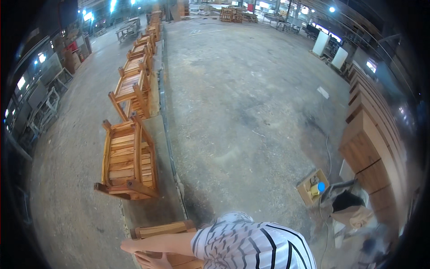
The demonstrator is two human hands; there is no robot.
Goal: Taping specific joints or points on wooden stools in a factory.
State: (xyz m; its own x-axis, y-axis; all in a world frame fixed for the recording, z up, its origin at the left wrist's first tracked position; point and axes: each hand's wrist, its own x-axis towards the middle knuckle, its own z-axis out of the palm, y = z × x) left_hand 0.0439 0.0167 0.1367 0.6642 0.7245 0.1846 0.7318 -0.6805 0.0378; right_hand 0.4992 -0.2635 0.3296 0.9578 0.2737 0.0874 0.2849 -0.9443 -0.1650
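Note:
Below me at the bottom edge is a wooden slatted piece of furniture [163,230], mostly covered by my arm and sleeve. My right forearm reaches leftward over it, and my right hand [128,245] is at its left edge, the fingers hidden from view. Just under that forearm, my left hand [153,261] rests on the wood with fingers spread and thumb apart; the frame cuts off its wrist. Ahead lies an orange-brown wooden chair [122,154] with slats and its legs sticking up, touched by neither hand.
Beyond it, more slatted wooden chairs [130,87] run in a line away from me. A metal strip [168,130] in the concrete floor follows them. At right are a box [305,196] holding a blue-topped container, a cable [328,152] and a row of tall brown cartons [360,143].

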